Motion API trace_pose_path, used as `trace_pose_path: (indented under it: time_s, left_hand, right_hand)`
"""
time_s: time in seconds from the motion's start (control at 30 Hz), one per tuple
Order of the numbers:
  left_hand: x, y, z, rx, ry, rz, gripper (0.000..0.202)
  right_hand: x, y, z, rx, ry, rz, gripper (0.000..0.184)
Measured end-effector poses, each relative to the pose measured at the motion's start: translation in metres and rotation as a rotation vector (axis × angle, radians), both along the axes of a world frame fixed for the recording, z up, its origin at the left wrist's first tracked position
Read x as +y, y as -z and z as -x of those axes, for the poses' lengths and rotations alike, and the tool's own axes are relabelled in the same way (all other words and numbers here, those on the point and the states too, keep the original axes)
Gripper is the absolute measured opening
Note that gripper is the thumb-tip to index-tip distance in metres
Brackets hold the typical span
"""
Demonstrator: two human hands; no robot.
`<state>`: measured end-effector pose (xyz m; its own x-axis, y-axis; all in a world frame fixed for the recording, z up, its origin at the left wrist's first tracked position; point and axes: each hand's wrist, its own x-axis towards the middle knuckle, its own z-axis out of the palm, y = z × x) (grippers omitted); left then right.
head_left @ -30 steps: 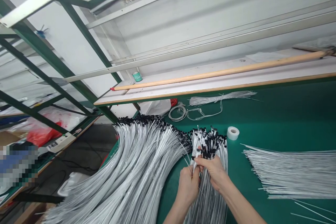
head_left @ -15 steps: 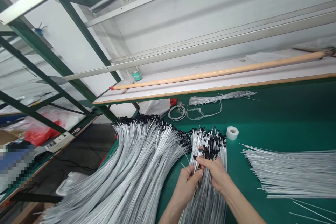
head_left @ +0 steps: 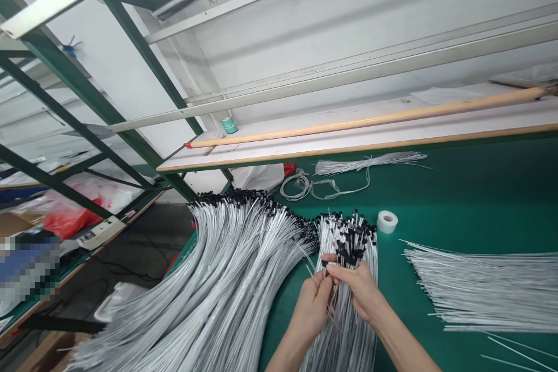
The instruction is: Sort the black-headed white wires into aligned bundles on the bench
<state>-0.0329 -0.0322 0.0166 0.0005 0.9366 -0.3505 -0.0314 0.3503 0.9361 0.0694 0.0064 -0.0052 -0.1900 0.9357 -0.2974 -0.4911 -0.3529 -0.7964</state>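
Observation:
Both hands work in an upright bundle of thin white wires (head_left: pixel 346 331), whose black-tipped ends (head_left: pixel 349 247) fan out just above them. My left hand (head_left: pixel 311 308) pinches a few wires at the bundle's left side. My right hand (head_left: pixel 357 289) closes around wires just below the black tips, with its fingers reaching toward my left hand. A much larger curved heap of the same black-tipped wires (head_left: pixel 218 279) lies to the left, apart from my hands. Where each wire runs inside the bundle is hidden.
A green work mat (head_left: pixel 444 209) holds a roll of white tape (head_left: pixel 387 221), straight loose wires (head_left: pixel 483 290), a small tied wire bundle (head_left: pixel 370 163) and a coiled cable (head_left: pixel 294 187). A white shelf (head_left: pixel 349 150) overhangs the far side; a green metal rack (head_left: pixel 87 93) stands left.
My hands stay in the bundle, with my right hand shifted slightly right and its fingers regripping the wires. The whole view has tilted a little.

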Motion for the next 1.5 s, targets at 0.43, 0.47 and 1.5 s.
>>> trace_pose_path:
  time_s: [0.43,0.47,1.5]
  left_hand:
    - [0.012,-0.008,-0.002,0.554,0.308,-0.118,0.032]
    - [0.012,-0.008,-0.003,0.553,0.315,-0.115,0.031]
    - [0.112,0.117,-0.080,0.837,0.168,0.157,0.012]
  right_hand:
    - [0.002,0.000,0.000,-0.091,0.000,0.022,0.020]
    - [0.001,-0.001,0.000,-0.100,0.015,0.025,0.019]
    - [-0.011,0.087,-0.068,0.327,0.403,0.344,0.049]
